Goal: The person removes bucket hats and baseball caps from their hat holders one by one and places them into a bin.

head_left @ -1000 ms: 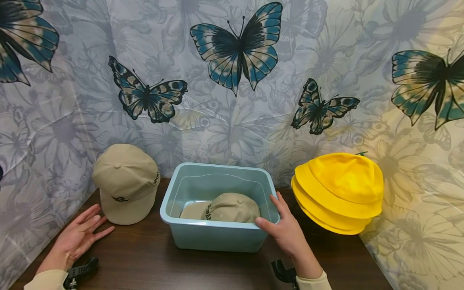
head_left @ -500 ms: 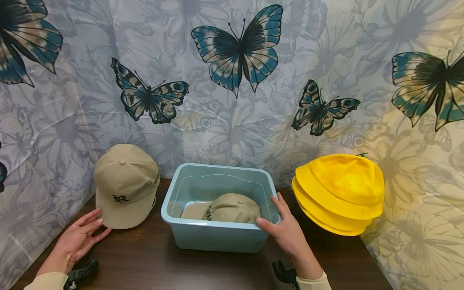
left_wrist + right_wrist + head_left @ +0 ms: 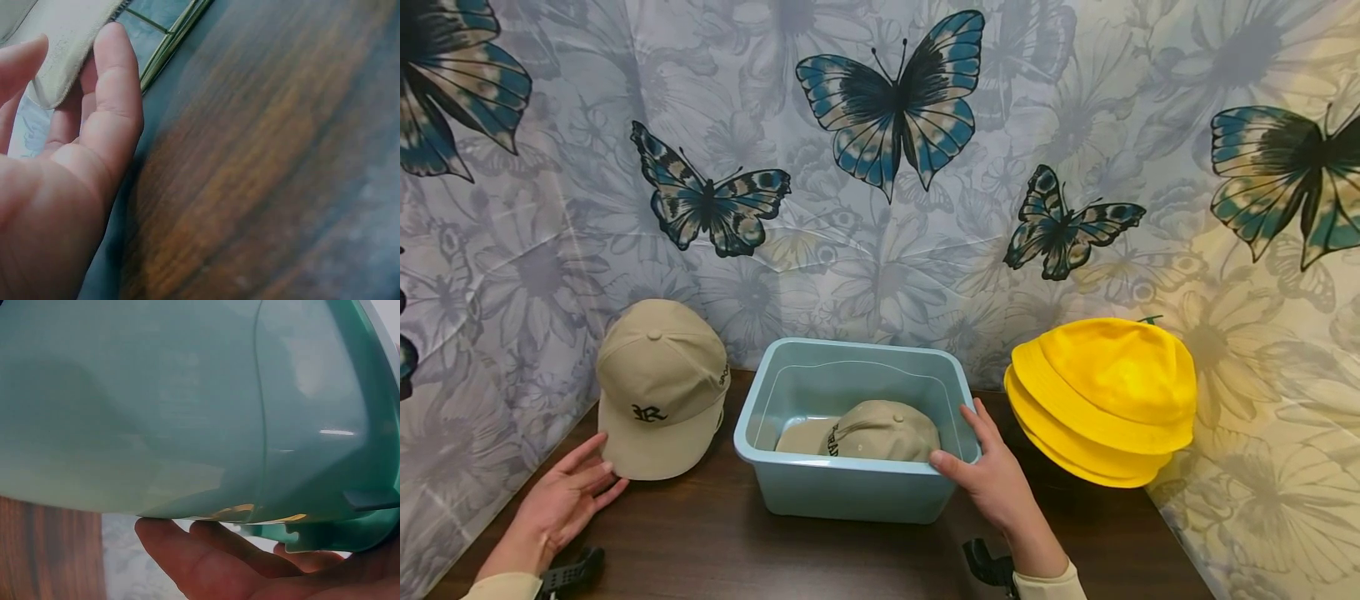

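Note:
At the left, a beige baseball cap with a dark monogram faces me, its brim tipped toward me. My left hand pinches the brim's near left edge; the left wrist view shows the brim between thumb and fingers. In the centre stands a light blue plastic bin, with another beige cap lying inside, brim to the left. My right hand grips the bin's front right corner, thumb over the rim. Up close, its fingers lie against the bin's outer wall.
A stack of yellow bucket hats stands on the right, beyond my right hand. Everything rests on a dark wooden table. Behind it hangs a butterfly-print cloth, which also closes in both sides.
My left hand has come onto the left cap's brim, and the cap has tipped so that its monogram shows more fully. The right hand and the bin stay in place.

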Motion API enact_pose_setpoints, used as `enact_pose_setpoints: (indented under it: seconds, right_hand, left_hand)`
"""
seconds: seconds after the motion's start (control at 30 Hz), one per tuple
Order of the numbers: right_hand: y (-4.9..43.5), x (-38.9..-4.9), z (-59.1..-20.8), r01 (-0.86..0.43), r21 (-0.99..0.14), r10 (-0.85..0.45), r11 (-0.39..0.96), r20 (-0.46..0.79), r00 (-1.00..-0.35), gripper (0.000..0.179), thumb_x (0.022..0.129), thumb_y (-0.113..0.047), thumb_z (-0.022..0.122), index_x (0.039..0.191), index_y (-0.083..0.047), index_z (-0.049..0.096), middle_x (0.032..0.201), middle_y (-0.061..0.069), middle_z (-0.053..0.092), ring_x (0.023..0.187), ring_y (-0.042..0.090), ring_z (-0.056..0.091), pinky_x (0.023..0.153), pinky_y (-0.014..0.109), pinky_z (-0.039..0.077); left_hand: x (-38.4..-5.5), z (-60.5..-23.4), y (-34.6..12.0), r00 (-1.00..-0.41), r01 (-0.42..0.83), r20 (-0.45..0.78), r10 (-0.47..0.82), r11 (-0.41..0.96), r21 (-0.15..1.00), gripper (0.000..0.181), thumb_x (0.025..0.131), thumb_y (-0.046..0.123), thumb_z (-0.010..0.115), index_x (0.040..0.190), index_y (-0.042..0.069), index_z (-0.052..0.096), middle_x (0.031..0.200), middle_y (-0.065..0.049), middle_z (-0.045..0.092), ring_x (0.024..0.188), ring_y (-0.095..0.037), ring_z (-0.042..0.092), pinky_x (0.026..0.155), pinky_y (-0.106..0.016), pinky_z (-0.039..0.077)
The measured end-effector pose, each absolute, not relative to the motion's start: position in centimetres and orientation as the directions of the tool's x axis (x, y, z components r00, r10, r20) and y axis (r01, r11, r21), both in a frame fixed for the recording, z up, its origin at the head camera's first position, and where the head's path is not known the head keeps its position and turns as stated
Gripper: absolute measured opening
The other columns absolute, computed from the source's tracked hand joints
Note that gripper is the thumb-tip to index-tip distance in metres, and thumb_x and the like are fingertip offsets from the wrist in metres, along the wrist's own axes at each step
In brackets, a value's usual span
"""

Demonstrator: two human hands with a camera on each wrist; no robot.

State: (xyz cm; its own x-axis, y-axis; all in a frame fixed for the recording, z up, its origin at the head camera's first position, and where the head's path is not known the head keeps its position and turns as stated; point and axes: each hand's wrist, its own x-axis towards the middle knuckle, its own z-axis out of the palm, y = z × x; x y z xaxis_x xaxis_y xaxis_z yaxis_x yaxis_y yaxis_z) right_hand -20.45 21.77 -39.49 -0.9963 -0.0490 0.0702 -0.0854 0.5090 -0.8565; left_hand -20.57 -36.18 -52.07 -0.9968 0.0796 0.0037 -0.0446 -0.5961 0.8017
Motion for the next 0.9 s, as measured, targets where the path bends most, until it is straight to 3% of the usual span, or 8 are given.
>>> enact_pose_setpoints:
  seconds: [0.3, 0.53, 0.9]
  right_hand:
    - [21.8, -20.5, -39.6, -0.088, -0.854, -0.050, 0.513, 0.073, -0.996, 0.094, 0.086, -0.050, 0.075, 0.158, -0.014, 0.028, 0.166, 0.003, 0.005, 0.148, 0.040, 0.009, 0.108, 0.069, 0.018]
    - [21.8, -20.5, -39.6, -0.094, -0.856, -0.052, 0.508, 0.078, -0.996, 0.094, 0.086, -0.050, 0.075, 0.158, -0.013, 0.028, 0.166, 0.002, 0.005, 0.148, 0.040, 0.008, 0.108, 0.069, 0.018]
    - [21.8, -20.5, -39.7, -0.093, -0.859, -0.051, 0.504, 0.078, -0.996, 0.094, 0.085, -0.049, 0.076, 0.158, -0.014, 0.029, 0.166, 0.001, 0.005, 0.148, 0.040, 0.009, 0.108, 0.069, 0.018]
  left_hand:
    - [-20.1, -52.6, -36.1, -0.989, 0.023, 0.111, 0.098, -0.639, 0.769, 0.058, 0.101, -0.014, 0.041, 0.125, 0.032, 0.068, 0.116, 0.007, 0.066, 0.102, -0.016, 0.065, 0.079, -0.040, 0.056]
    - [-19.9, -52.2, -35.9, -0.992, 0.052, 0.116, 0.055, -0.658, 0.751, 0.057, 0.101, -0.014, 0.041, 0.125, 0.029, 0.069, 0.117, 0.009, 0.067, 0.100, -0.016, 0.066, 0.076, -0.038, 0.056]
    - [-19.9, -50.7, -35.5, -0.951, 0.006, 0.275, 0.141, -0.882, 0.471, 0.056, 0.104, -0.012, 0.024, 0.136, 0.014, 0.063, 0.125, -0.008, 0.064, 0.106, -0.028, 0.065, 0.082, -0.040, 0.055]
